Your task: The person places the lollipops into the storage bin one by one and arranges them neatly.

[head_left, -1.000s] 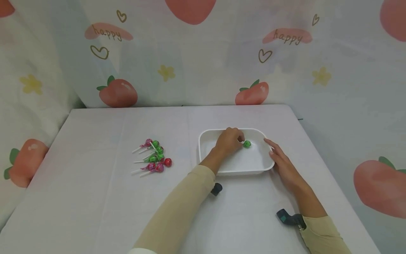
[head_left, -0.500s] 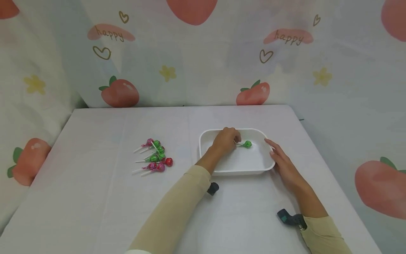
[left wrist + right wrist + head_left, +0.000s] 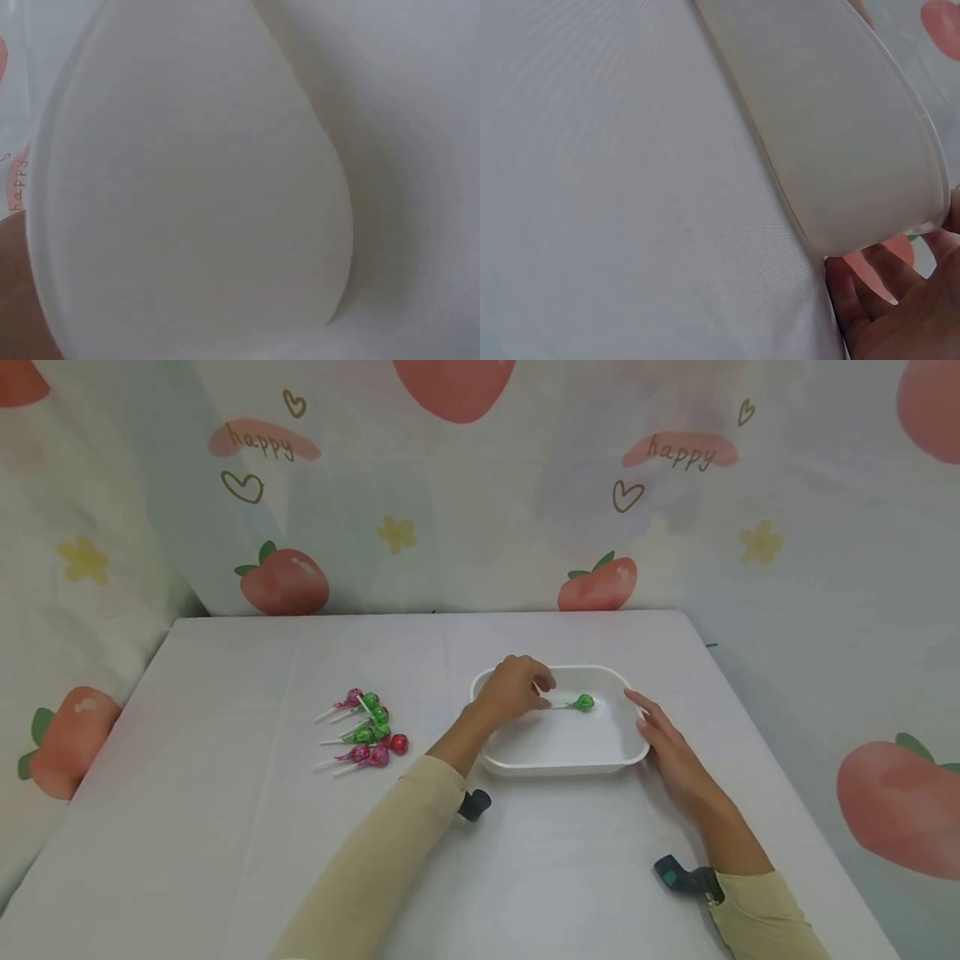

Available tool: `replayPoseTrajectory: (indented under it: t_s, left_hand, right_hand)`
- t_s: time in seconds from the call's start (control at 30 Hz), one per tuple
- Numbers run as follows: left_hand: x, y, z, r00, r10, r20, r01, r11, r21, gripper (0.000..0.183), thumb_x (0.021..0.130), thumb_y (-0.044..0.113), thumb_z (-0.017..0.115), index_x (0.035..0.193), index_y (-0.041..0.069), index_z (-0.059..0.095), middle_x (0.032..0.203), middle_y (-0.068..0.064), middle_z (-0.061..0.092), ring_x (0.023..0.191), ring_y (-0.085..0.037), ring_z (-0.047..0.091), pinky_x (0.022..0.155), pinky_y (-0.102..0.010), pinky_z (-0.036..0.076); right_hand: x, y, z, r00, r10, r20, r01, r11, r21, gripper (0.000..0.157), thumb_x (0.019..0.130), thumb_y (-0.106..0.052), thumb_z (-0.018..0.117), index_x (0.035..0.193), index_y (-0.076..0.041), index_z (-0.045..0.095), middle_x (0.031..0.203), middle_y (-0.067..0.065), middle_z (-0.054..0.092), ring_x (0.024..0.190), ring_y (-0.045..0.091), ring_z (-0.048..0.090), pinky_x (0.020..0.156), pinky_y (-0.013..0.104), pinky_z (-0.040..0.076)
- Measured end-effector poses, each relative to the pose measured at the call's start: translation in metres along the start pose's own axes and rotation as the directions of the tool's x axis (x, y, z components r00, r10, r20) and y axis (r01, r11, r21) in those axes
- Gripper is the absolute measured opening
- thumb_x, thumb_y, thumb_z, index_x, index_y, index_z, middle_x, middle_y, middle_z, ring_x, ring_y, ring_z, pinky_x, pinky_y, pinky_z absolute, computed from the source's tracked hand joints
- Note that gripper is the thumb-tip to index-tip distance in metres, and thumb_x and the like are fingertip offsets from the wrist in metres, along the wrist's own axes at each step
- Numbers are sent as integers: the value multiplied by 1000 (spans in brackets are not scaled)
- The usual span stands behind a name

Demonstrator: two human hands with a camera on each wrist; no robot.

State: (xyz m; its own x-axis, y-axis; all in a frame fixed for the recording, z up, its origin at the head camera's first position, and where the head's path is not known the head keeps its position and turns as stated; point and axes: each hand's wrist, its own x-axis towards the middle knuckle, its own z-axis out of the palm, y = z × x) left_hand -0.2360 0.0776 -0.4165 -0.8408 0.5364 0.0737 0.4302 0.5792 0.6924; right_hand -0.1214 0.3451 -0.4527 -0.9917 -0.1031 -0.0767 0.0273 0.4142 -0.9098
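A green-wrapped lollipop (image 3: 584, 702) lies in the white tray (image 3: 562, 770), its white stick pointing left. My left hand (image 3: 512, 687) hovers over the tray's left part, thumb and fingers parted just beyond the stick's end, holding nothing. In the left wrist view, the tray's outer wall (image 3: 202, 180) hides most of that hand. My right hand (image 3: 667, 743) rests along the tray's right end, with fairly straight fingers touching the rim and outer wall. In the right wrist view, the fingers (image 3: 892, 274) of that hand lie against the tray's end wall (image 3: 855, 172).
Left of the tray, several wrapped lollipops (image 3: 362, 736) in green, pink and red lie in a loose pile on the white tablecloth (image 3: 225, 793). Behind the table hangs a patterned cloth (image 3: 480, 510). Dark wrist cameras (image 3: 686, 874) sit at both wrists.
My left hand has let go of the green lollipop's stick, parted its fingers and drawn back to the left. The lollipop stays in the tray. My right hand keeps its place.
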Motion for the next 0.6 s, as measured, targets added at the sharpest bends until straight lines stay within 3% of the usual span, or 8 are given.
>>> replayPoseTrajectory:
  t_s: [0.3, 0.47, 0.6]
  left_hand:
    - [-25, -21, -21, 998, 53, -19, -56, 983, -176, 30, 86, 13, 87, 113, 4, 78, 105, -10, 76, 88, -12, 67, 78, -23, 54]
    - [-44, -32, -30, 991, 102, -84, -119, 964, -237, 26, 86, 11, 87, 110, 4, 79, 104, -10, 76, 88, -13, 67, 79, -26, 55]
    - [-58, -38, -40, 984, 99, -147, -134, 958, -254, 23, 86, 12, 87, 107, 9, 80, 102, -1, 77, 91, -14, 68, 82, -27, 55]
  right_hand:
    - [0, 1, -1, 1000, -12, 1, 12, 1000, 4, 56, 114, -41, 32, 166, -26, 22, 173, 2, 6, 157, 34, 3, 117, 67, 9]
    - [0, 2, 0, 1000, -14, 6, 14, 1000, 8, 55, 114, -41, 32, 166, -27, 22, 173, 1, 6, 157, 33, 2, 118, 66, 8]
    - [0, 2, 0, 1000, -18, 5, 18, 1000, 17, 55, 114, -40, 32, 166, -27, 22, 173, 1, 6, 157, 33, 2, 118, 66, 7]
